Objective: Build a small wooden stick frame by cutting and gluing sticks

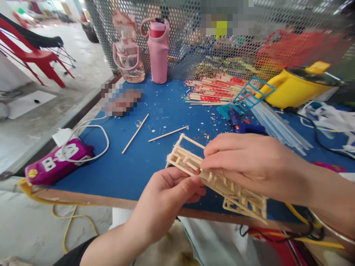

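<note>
Our grip is narrow, left hand (166, 197) and right hand (255, 166) both holding the pale, latticed wooden-stick frame (191, 156) over the blue desk's (111, 170) near edge. Many sticks look joined; two thin loose sticks (135, 133) lie farther left, and we cannot tell what remains.

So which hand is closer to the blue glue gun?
Right. The right hand is just in front of the glue gun; the left hand is farther, by the near edge of the table.
</note>
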The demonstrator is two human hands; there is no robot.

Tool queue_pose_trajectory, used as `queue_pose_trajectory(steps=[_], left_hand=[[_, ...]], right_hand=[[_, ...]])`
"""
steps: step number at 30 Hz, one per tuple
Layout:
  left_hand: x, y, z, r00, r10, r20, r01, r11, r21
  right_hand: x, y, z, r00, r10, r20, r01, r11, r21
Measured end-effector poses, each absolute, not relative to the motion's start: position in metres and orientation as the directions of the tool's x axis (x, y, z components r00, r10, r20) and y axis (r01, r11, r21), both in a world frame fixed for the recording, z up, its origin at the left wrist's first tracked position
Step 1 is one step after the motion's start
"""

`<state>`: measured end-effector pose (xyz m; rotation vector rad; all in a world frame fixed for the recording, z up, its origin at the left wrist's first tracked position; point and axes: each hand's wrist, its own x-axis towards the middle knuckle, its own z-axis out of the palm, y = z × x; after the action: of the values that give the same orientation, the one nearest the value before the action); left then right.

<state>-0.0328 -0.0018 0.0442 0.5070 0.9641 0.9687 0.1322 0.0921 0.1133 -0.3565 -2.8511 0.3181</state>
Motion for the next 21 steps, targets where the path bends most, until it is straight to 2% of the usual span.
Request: queue_pose_trajectory(steps=[6, 12, 18, 21], left_hand=[[-0.029, -0.002, 0.041, 0.183, 0.89, -0.418, -0.415, 0.456, 0.788], [-0.028, -0.001, 0.045, 0.195, 0.873, -0.447, -0.46, 0.484, 0.745], [-0.036, -0.002, 0.051, 0.269, 0.861, -0.432, -0.418, 0.509, 0.753], [-0.043, 0.0, 0.056, 0.357, 0.831, -0.426, -0.389, 0.547, 0.741]], right_hand=[[0.132, 0.101, 0.112, -0.955, 0.249, 0.163, 0.195, 0.938, -0.286], [0.131, 0.103, 0.114, -0.946, 0.289, 0.146, 0.229, 0.917, -0.327], [0.142, 0.1, 0.113, -0.871, 0.467, 0.151, 0.348, 0.805, -0.481], [0.15, 0.094, 0.106, -0.808, 0.577, 0.122, 0.414, 0.702, -0.58]])
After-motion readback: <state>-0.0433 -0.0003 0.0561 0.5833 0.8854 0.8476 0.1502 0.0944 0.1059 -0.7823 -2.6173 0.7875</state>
